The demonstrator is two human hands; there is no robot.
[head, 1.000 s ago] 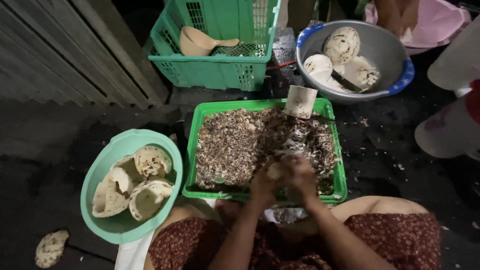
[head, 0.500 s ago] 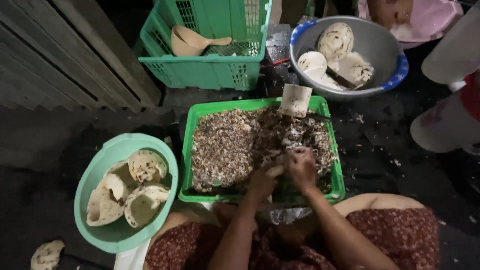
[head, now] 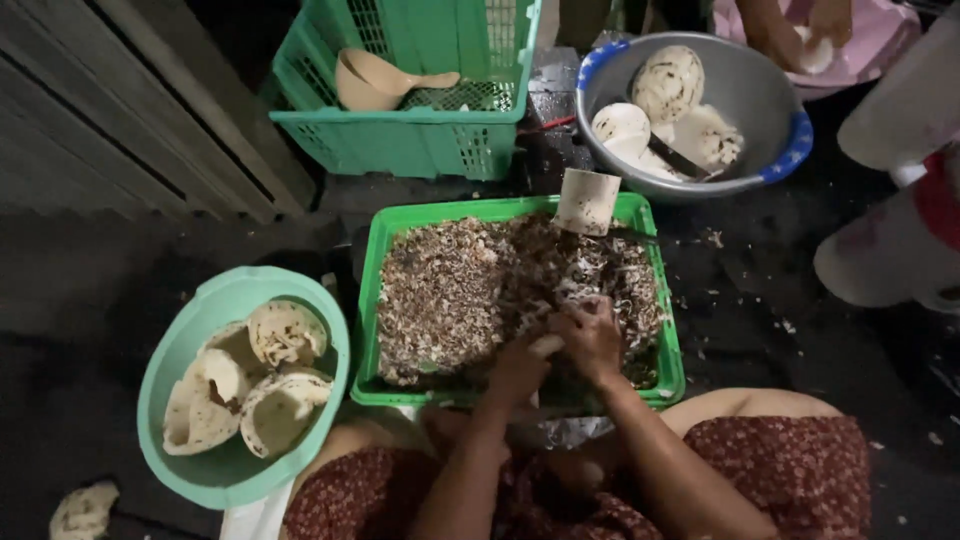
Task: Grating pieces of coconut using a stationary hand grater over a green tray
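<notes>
- The person is sitting low over a green tray [head: 372,300] heaped with brown and white peelings [head: 450,290], both forearms reaching forward from a patterned red garment [head: 790,465]
- The left hand [head: 518,368] is curling closed around a pale piece of coconut [head: 546,346], which is showing only as a small white edge between the two hands
- The right hand [head: 592,335] is closing over that same piece from the right and slightly farther out; what it is gripping besides, if anything, cannot be told, since the fingers are hiding it
- The piece is lying directly between the hands, touching both, over the near right part of the tray; the left hand is under and behind it, the right hand on top, so neither is clearly the nearer
- Its long axis and the way it is pointing cannot be told, because too little of it is showing
- A teal basin [head: 185,345] holding coconut halves [head: 285,332] is resting just left of the tray, nearer the left hand
- A metal bowl [head: 770,100] with peeled white coconuts [head: 668,82] is standing beyond the tray to the right, nearer the right hand
- A pale cylinder [head: 587,200] is leaning at the tray's far rim, and a green crate [head: 400,140] holding a tan scoop [head: 370,80] is standing behind
- Another person's hand [head: 815,45] is working at the top right, well apart
</notes>
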